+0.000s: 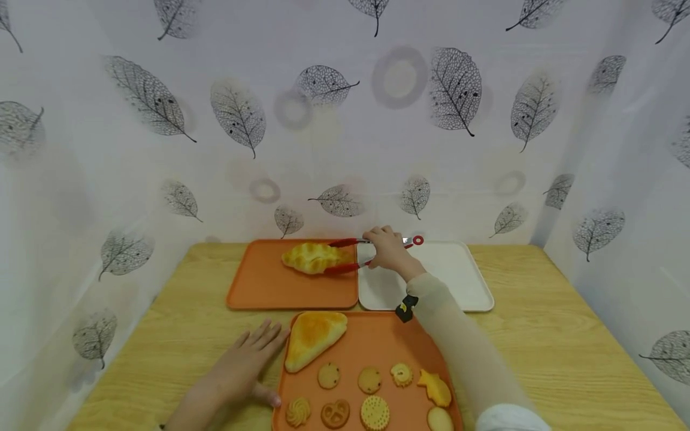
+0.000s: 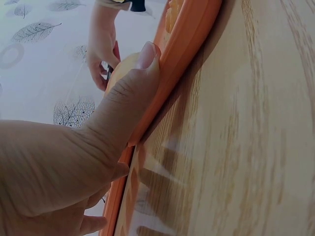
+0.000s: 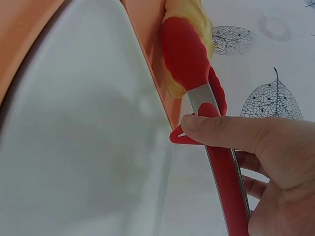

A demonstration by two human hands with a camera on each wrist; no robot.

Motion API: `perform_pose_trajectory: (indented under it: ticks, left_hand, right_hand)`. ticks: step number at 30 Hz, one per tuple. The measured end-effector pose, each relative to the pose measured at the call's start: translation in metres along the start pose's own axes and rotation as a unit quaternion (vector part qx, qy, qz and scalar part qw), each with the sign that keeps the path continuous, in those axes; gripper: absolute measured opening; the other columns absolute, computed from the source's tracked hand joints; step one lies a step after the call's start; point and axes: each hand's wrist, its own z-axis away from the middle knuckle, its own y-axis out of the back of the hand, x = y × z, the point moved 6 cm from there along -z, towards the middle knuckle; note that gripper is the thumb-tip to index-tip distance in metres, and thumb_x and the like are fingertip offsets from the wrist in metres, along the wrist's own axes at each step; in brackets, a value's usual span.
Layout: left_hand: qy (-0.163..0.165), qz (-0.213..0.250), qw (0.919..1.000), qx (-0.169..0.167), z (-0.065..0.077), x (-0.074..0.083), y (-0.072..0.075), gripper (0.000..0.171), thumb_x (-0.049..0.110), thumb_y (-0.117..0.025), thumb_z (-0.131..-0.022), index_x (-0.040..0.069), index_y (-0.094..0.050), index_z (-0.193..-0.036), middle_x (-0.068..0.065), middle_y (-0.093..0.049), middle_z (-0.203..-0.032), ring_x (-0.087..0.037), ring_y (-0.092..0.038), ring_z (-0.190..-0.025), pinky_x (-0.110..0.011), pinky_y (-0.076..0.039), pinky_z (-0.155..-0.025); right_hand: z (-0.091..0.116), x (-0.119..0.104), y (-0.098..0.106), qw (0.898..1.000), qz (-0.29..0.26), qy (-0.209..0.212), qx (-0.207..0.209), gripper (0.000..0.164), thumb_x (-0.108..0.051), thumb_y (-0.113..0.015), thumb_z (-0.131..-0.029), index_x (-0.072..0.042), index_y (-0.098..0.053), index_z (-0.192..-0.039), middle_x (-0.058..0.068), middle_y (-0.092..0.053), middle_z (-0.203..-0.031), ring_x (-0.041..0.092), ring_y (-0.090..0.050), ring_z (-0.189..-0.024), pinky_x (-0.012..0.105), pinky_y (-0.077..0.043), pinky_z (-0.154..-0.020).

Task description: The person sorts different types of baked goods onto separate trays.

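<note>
My right hand (image 1: pixel 389 248) grips a pair of red and metal tongs (image 3: pixel 186 54), thumb on one arm and fingers round the other side. The tongs' red tips lie either side of the right end of a golden, ridged bread loaf (image 1: pixel 308 258). That loaf is over the far left orange tray (image 1: pixel 253 290). Beside the near orange tray (image 1: pixel 399 338), my left hand (image 1: pixel 239 365) has its fingers spread, with the thumb (image 2: pixel 129 91) at the tray's rim. A triangular bread (image 1: pixel 315 338) lies in the near tray's far left corner, by the left fingertips.
A white tray (image 1: pixel 458 278) adjoins the far orange tray, under the right hand. Several biscuits sit in the near tray, among them a pretzel-shaped one (image 1: pixel 335 413) and a fish-shaped one (image 1: pixel 435 389). A leaf-print curtain (image 1: pixel 334 143) surrounds the wooden table (image 1: pixel 539 335).
</note>
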Motion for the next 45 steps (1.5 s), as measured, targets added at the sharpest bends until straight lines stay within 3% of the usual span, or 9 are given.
perform_pose_trajectory:
  ticks: [6,16,26,36,45]
  left_hand:
    - [0.003,-0.002,1.0,-0.001,0.0,0.0,0.001,0.126,0.082,-0.059,-0.056,0.011,-0.025,-0.155,-0.017,-0.025,-0.161,-0.04,-0.015,-0.15,-0.066,-0.02,-0.116]
    - [0.0,0.007,1.0,-0.003,0.001,0.002,0.001,0.124,0.081,-0.059,-0.059,0.01,-0.025,-0.155,-0.018,-0.024,-0.161,-0.042,-0.015,-0.15,-0.068,-0.021,-0.114]
    - [0.006,0.02,0.9997,-0.008,0.005,0.003,0.0,0.123,0.08,-0.06,-0.06,0.011,-0.025,-0.155,-0.017,-0.024,-0.161,-0.042,-0.015,-0.15,-0.069,-0.021,-0.114]
    - [0.006,0.013,0.9999,-0.001,0.004,0.005,0.004,0.123,0.079,-0.062,-0.058,0.009,-0.027,-0.154,-0.018,-0.026,-0.16,-0.042,-0.017,-0.149,-0.068,-0.021,-0.114]
    - [0.0,0.017,0.9998,-0.004,0.002,0.006,0.005,0.124,0.08,-0.061,-0.059,0.009,-0.026,-0.154,-0.019,-0.024,-0.16,-0.043,-0.015,-0.149,-0.069,-0.02,-0.114]
  right_hand:
    - [-0.011,0.0,-0.007,1.0,0.009,-0.009,-0.012,0.075,-0.023,-0.086,-0.072,-0.011,-0.053,-0.138,0.01,-0.052,-0.141,0.036,-0.041,-0.129,0.06,-0.038,-0.101]
    - [-0.024,-0.007,0.002,0.999,0.044,-0.009,-0.029,0.081,-0.022,-0.087,-0.071,-0.013,-0.05,-0.142,0.009,-0.047,-0.146,0.035,-0.037,-0.133,0.061,-0.036,-0.105]
    - [-0.023,-0.011,0.008,0.998,0.069,-0.008,-0.003,0.084,-0.025,-0.087,-0.072,-0.015,-0.047,-0.145,0.007,-0.047,-0.147,0.033,-0.037,-0.135,0.059,-0.037,-0.105]
    - [0.009,-0.014,0.042,0.997,0.044,0.028,0.058,0.084,-0.023,-0.088,-0.071,-0.012,-0.048,-0.144,0.01,-0.049,-0.145,0.035,-0.039,-0.131,0.061,-0.037,-0.102]
    - [0.063,-0.005,0.062,0.995,-0.006,0.055,0.089,0.083,-0.02,-0.091,-0.065,-0.009,-0.053,-0.138,0.013,-0.053,-0.139,0.036,-0.042,-0.126,0.064,-0.038,-0.097]
